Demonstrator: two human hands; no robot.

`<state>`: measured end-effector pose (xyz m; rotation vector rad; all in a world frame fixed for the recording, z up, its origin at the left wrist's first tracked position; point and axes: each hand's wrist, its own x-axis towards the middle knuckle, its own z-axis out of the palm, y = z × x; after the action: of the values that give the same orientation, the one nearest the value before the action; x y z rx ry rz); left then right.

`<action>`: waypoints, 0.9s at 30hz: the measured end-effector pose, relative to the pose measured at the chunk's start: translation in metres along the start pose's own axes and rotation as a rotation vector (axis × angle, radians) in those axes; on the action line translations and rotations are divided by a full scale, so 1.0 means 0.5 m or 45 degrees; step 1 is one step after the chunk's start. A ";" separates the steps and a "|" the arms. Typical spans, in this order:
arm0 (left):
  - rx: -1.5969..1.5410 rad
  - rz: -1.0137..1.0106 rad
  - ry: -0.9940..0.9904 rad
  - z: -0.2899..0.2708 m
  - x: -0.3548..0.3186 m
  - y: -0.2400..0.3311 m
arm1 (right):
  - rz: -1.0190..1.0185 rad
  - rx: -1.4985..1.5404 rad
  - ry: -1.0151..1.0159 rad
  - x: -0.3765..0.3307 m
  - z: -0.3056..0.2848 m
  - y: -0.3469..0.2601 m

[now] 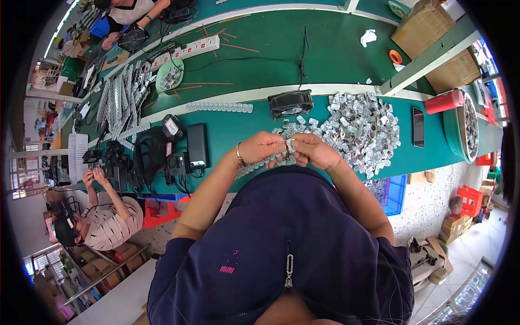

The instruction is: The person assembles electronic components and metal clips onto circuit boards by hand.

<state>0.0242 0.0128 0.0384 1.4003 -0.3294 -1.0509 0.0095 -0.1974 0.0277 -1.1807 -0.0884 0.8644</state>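
My left hand is closed in a pinch on a strip of small silvery linked pieces, which trails out below it to the left along the table's near edge. Fingertips of my right hand meet those of the left and pinch a small silvery piece at the strip's end; its exact shape is mostly hidden by the fingers. Just right of my hands lies a big heap of loose silvery pieces, its edge spreading behind my fingers. Behind them stands a black square fan.
On the green table are a finished-looking strip, a black box, a phone, a red cup and a tub of pieces. A power strip is farther back. Co-workers sit left and far left.
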 end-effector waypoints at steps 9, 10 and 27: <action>1.169 0.632 0.896 0.046 0.030 -0.068 | 0.105 -0.420 0.420 -0.011 0.002 0.011; 1.263 0.692 0.947 0.051 0.033 -0.069 | 0.096 -0.492 0.433 -0.010 0.004 0.008; 1.423 0.646 0.976 0.034 0.034 -0.072 | -0.093 -0.801 0.469 0.039 -0.007 0.031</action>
<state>0.0062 -0.0045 0.0030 2.3891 -0.6949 0.2374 0.0161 -0.1862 0.0063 -1.8972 -0.1050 0.5500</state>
